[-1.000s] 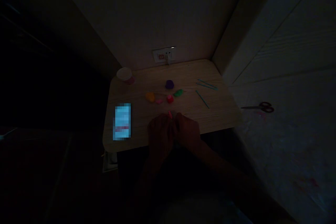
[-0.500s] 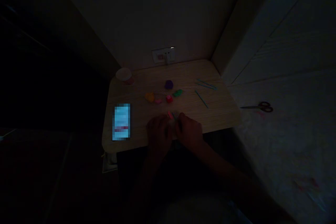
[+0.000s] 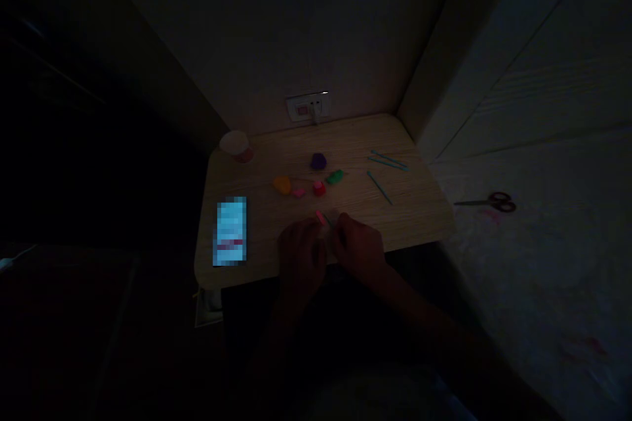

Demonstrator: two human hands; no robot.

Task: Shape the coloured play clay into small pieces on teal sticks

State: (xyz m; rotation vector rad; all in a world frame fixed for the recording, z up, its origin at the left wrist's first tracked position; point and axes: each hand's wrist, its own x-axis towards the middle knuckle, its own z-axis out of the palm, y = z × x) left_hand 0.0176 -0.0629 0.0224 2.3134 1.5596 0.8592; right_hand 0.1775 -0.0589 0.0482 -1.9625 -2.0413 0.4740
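In dim light, both hands are close together at the table's front edge. My left hand [image 3: 301,248] is curled, its fingertips at a small strip of pink modelling clay [image 3: 320,218], seemingly steadying it. My right hand [image 3: 359,245] pinches a thin modelling stick [image 3: 328,220], whose tip points at the pink strip. Just beyond lie a red clay lump with a pink top [image 3: 319,189], a green clay piece [image 3: 334,177], a small pink clay piece [image 3: 298,193], an orange clay lump [image 3: 282,185] and a dark purple clay lump [image 3: 318,161].
Teal sticks [image 3: 379,187] lie on the right of the wooden table [image 3: 266,223]. At left are a lit phone [image 3: 230,230] and a tub [image 3: 236,145]. A wall socket [image 3: 309,106] sits behind. Scissors [image 3: 488,202] lie on the pale surface to the right.
The view has shifted slightly, so everything sits a little lower in the picture. Both hands keep nearly the same pose around the pink strip.
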